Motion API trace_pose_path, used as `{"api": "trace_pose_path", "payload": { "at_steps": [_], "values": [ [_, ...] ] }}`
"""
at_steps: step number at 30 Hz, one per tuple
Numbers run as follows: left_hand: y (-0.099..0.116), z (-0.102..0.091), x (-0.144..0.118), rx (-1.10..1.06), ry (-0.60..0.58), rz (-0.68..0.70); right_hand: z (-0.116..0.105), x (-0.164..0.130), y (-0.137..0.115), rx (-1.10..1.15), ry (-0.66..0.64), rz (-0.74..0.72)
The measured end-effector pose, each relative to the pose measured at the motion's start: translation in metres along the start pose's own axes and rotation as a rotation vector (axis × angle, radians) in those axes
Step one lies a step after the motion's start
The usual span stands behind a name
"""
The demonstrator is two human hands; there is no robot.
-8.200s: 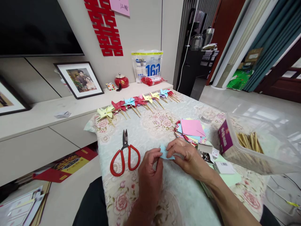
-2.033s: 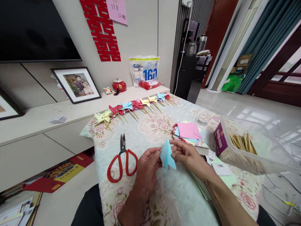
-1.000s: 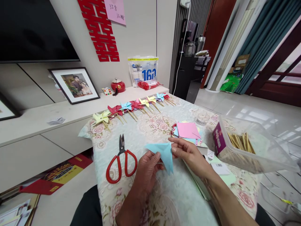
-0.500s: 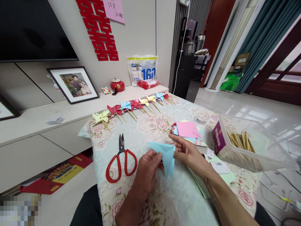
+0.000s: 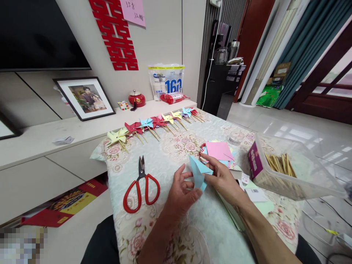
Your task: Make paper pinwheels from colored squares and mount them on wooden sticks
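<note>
Both hands meet just above the middle of the desk (image 5: 170, 161), which is covered with a pale floral cloth. The left hand (image 5: 181, 190) pinches the lower edge of a folded light-blue paper piece (image 5: 198, 172) between thumb and fingers, while the right hand (image 5: 221, 178) grips the same paper from the other side, its fingers closed on the upper right flap. The paper stands up between them, with pointed flaps sticking up and down.

Just left of the left hand, a pair of red-handled scissors (image 5: 140, 187) lies flat on the cloth with its blades pointing away from the person. Right behind the right hand sits a loose stack of coloured square paper sheets (image 5: 219, 151) with a pink one on top. To the right of that stack stands a clear plastic box (image 5: 291, 172) holding thin wooden sticks (image 5: 279, 164), a purple label on its near end.

Along the far edge of the desk, a row of finished paper pinwheels on sticks (image 5: 154, 123) lies in yellow, red, blue and pink. Beyond it, a low white shelf (image 5: 41, 135) carries a framed photograph (image 5: 84, 97) leaning on the wall.
</note>
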State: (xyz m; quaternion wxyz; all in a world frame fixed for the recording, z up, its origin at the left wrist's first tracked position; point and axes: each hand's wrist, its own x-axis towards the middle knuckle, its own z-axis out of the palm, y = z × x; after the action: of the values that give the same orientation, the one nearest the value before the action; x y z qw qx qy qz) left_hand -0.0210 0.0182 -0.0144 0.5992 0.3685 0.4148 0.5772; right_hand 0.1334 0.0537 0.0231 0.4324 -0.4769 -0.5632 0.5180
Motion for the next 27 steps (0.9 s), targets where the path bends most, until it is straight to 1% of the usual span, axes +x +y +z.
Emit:
{"api": "trace_pose_path", "payload": {
  "at_steps": [3, 6, 8, 12, 15, 18, 22, 24, 27],
  "values": [
    [-0.011, 0.002, 0.000, 0.107, -0.015, 0.057, 0.001, -0.001, 0.002, -0.040, 0.000, -0.008],
    [-0.009, 0.001, 0.000, 0.129, -0.005, 0.067, 0.003, -0.001, 0.004, -0.094, -0.029, -0.018],
    [-0.002, -0.001, 0.002, 0.086, 0.035, 0.059, 0.003, -0.001, 0.005, -0.112, -0.037, -0.019],
    [0.012, -0.005, 0.003, -0.071, 0.140, -0.018, 0.001, -0.001, 0.005, -0.074, -0.047, -0.008],
    [0.015, -0.006, 0.003, -0.220, 0.148, -0.092, 0.000, -0.001, 0.002, -0.045, -0.029, -0.001],
    [0.018, -0.006, 0.003, -0.285, 0.086, -0.134, 0.000, 0.000, -0.002, -0.007, 0.033, 0.012],
    [0.023, -0.009, 0.002, -0.299, -0.104, -0.201, -0.001, 0.002, -0.003, 0.147, 0.075, -0.004],
    [0.025, -0.013, 0.002, -0.298, -0.175, -0.246, -0.004, 0.003, -0.002, 0.176, 0.057, -0.013],
    [0.028, -0.018, 0.002, -0.284, -0.229, -0.279, -0.009, 0.003, -0.001, 0.159, -0.032, -0.033]
  ]
}}
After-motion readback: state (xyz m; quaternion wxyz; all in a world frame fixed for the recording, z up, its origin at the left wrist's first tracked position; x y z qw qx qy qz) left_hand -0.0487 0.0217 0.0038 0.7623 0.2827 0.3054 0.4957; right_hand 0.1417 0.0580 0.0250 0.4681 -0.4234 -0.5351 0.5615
